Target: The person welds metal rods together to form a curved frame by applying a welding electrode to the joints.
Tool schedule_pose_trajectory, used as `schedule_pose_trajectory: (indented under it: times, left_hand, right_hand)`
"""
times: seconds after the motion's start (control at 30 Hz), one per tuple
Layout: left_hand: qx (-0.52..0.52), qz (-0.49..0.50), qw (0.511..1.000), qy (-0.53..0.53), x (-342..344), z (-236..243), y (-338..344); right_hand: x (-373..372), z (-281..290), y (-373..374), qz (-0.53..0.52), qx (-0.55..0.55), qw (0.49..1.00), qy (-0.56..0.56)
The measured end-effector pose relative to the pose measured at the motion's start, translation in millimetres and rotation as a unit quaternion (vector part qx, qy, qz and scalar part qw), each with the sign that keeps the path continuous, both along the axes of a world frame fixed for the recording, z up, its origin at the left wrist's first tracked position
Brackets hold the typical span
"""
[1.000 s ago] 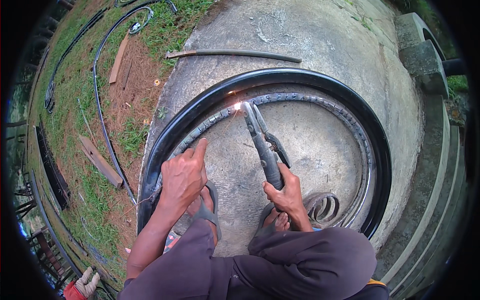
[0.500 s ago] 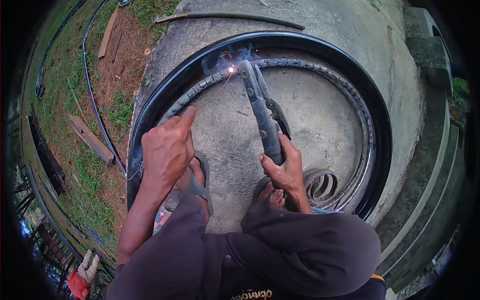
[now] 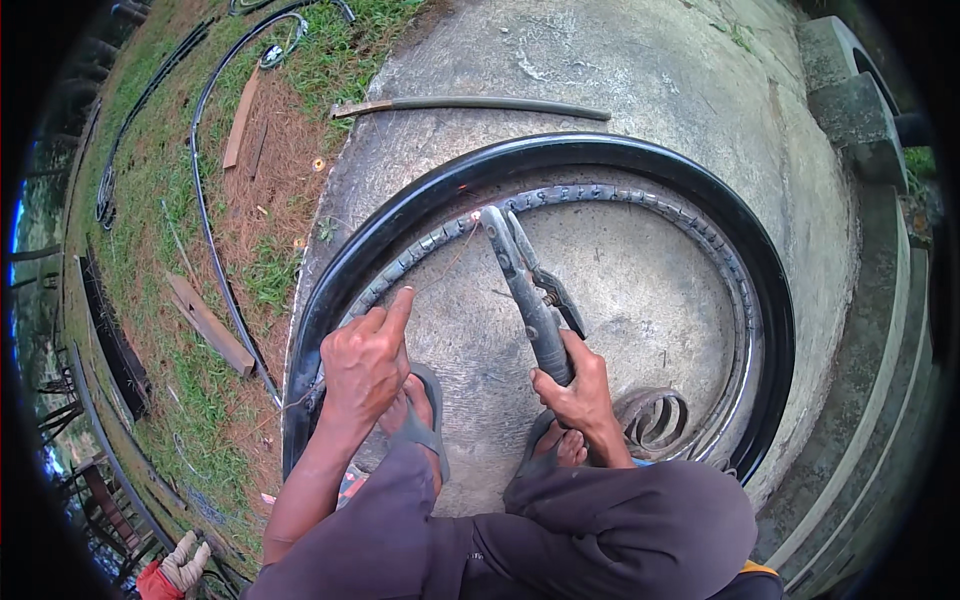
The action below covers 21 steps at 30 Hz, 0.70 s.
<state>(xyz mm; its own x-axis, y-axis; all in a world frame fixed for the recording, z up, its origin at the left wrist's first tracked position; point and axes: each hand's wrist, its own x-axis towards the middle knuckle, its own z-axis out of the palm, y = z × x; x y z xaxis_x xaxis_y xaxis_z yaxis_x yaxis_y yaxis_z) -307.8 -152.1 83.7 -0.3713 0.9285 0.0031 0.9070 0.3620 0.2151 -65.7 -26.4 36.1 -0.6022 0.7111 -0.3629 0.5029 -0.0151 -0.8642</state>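
Observation:
My right hand (image 3: 583,393) is closed around the handle of a worn grey welding electrode holder (image 3: 520,285). The holder's head touches or nearly touches a curved metal strip (image 3: 400,262) with a row of notches, where a small orange glow shows. That strip lies inside a large glossy black ring (image 3: 765,260) on the concrete. My left hand (image 3: 365,365) is closed, its index finger pointing forward, above the ring's left side. A thin copper-coloured wire (image 3: 455,262) runs from it toward the glowing spot; part of the wire is hidden by the fingers.
A coiled flat metal strip (image 3: 652,418) lies by my right foot. Beyond the ring is a long grey bar (image 3: 490,103). Wood pieces (image 3: 210,325) and black tubing (image 3: 205,190) lie on grass at left. A glove (image 3: 185,562) is at lower left. Concrete steps (image 3: 880,380) stand at right.
The whole scene sits lower in the picture, as my head view has shifted. The bright white spark has dimmed to a small orange glow, and the smoke has thinned. Both hands keep their grips.

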Motion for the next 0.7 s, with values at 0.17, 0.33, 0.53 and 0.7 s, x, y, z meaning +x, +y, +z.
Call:
schedule_pose_trajectory:
  times: [0.17, 0.33, 0.53, 0.7]
  left_hand:
    - [-0.001, -0.001, 1.0, 0.004, -0.4, -2.7, -2.6]
    - [-0.004, 0.002, 1.0, -0.001, -0.8, -5.4, -3.9]
    - [0.011, -0.022, 0.999, 0.023, 1.9, 2.5, -15.9]
    - [-0.01, 0.003, 0.996, 0.091, 2.7, 9.8, -19.2]
  right_hand:
    - [1.7, -6.8, -3.7, -0.002, -0.009, 1.0, 0.008]
    - [4.5, -9.9, -3.0, 0.0, -0.013, 1.0, 0.005]
    - [6.6, -9.3, -2.3, -0.015, -0.016, 0.999, 0.023]
    - [0.0, -6.4, -1.9, 0.013, 0.018, 0.999, 0.034]
